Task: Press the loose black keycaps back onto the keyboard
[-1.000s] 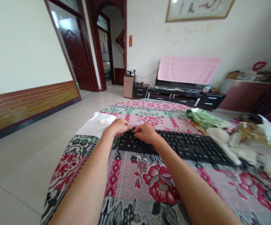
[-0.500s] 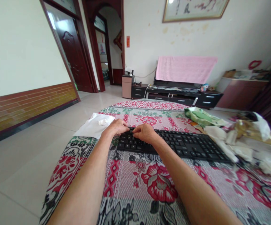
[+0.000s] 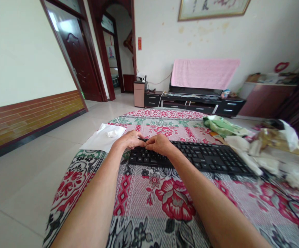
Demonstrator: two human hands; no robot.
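Two bare forearms [image 3: 95, 196] reach forward over the cloth-covered tabletop [image 3: 139, 189], patterned with large red flowers, dark leaves and bands of pink and green. At the near right, a black cable [image 3: 292, 203] loops across the cloth.

A black keyboard [image 3: 213, 160] lies flat in the middle of the tabletop, its number pad toward the right. The left hand [image 3: 132, 139] is at its far left corner, fingers bent over the edge. The right hand [image 3: 159, 144] is just beside it, above the left part of the keys, with thumb and fingers drawn together and pointing at the left one. The fingertips of both hands come close to each other; whether they pinch a key or anything small I cannot tell, as the fingers hide the spot.

Left of the left hand lies a sheet of white paper [image 3: 95, 139] with a small crumpled white piece [image 3: 112, 133] on it. To the right of the keyboard is a heap of wrappings [image 3: 270, 148], and beyond its near end a green bag [image 3: 224, 126].

Past the tabletop, a low black cabinet [image 3: 230, 107] stands along the wall; above it hangs a pink towel [image 3: 203, 74] over a dark screen [image 3: 191, 91].
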